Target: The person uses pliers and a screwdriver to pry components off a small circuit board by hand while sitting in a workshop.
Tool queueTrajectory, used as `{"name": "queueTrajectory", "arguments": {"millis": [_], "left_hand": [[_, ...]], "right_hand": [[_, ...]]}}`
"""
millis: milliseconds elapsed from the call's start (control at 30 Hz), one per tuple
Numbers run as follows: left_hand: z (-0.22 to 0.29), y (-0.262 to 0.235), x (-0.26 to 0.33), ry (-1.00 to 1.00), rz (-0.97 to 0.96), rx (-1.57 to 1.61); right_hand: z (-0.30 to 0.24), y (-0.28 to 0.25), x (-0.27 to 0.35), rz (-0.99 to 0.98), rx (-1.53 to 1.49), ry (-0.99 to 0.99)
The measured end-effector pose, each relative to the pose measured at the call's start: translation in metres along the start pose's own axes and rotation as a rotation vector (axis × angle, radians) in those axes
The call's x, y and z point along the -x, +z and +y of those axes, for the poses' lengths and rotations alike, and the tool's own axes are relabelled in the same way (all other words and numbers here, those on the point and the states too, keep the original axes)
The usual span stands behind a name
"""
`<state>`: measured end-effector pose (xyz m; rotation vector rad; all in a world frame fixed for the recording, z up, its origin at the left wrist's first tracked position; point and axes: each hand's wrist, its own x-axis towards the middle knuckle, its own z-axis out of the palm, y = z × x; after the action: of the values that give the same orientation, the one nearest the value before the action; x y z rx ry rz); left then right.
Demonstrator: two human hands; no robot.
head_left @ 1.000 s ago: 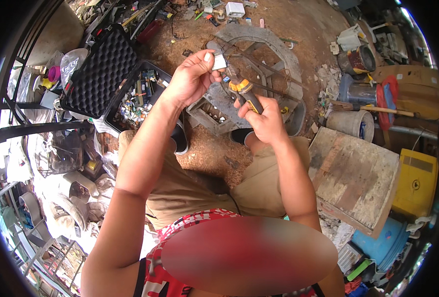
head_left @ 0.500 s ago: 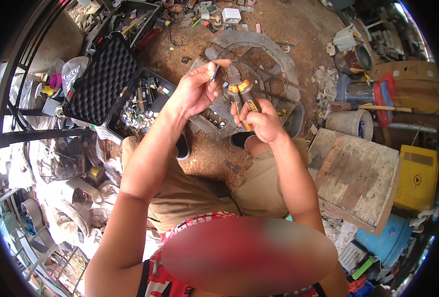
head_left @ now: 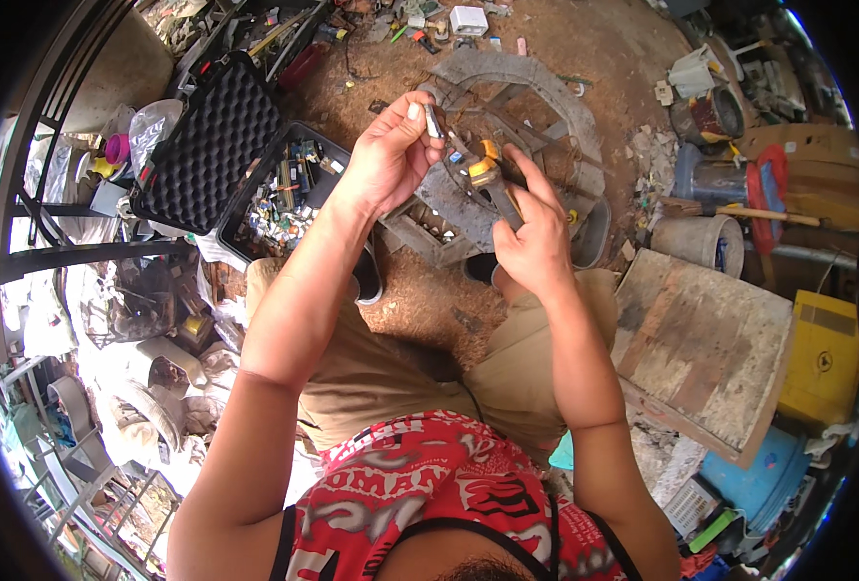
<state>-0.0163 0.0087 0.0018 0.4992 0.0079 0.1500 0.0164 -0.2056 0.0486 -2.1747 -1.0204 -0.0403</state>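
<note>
My left hand (head_left: 391,165) is closed, its thumb and fingers pinching a small narrow piece (head_left: 433,122) with a pale and dark surface; its exact kind is too small to tell. My right hand (head_left: 536,232) is wrapped round a pair of pliers (head_left: 486,176) with yellow and black handles. The pliers' jaws point up and left, close to the small piece; whether they touch it I cannot tell. Below both hands, a grey slab (head_left: 463,208) lies at the near side of a many-sided grey frame (head_left: 584,126) on the ground.
At the left, an open black case (head_left: 218,145) with a foam-lined lid holds many small parts. A worn wooden board (head_left: 705,339) lies at the right, beside a yellow case (head_left: 822,358) and a grey bucket (head_left: 696,237). Scattered scraps and a white box (head_left: 468,19) lie at the far side.
The pliers have turned in my right hand, their jaws now tilting left toward the small piece. My right forefinger has stretched out along them. The left hand has turned slightly, still pinching the piece.
</note>
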Motion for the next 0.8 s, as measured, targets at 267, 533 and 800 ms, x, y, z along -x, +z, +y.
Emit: {"name": "queueTrajectory", "arguments": {"millis": [267, 533, 800], "left_hand": [[-0.003, -0.005, -0.003, 0.023, -0.083, -0.001], [-0.007, -0.004, -0.002, 0.043, -0.1, -0.036], [-0.01, 0.003, 0.0, 0.06, -0.048, -0.027]], "right_hand": [[-0.003, 0.001, 0.0, -0.021, -0.006, -0.019], [0.003, 0.005, 0.002, -0.022, 0.052, -0.009], [0.0, 0.004, 0.003, -0.072, -0.064, 0.04]]}}
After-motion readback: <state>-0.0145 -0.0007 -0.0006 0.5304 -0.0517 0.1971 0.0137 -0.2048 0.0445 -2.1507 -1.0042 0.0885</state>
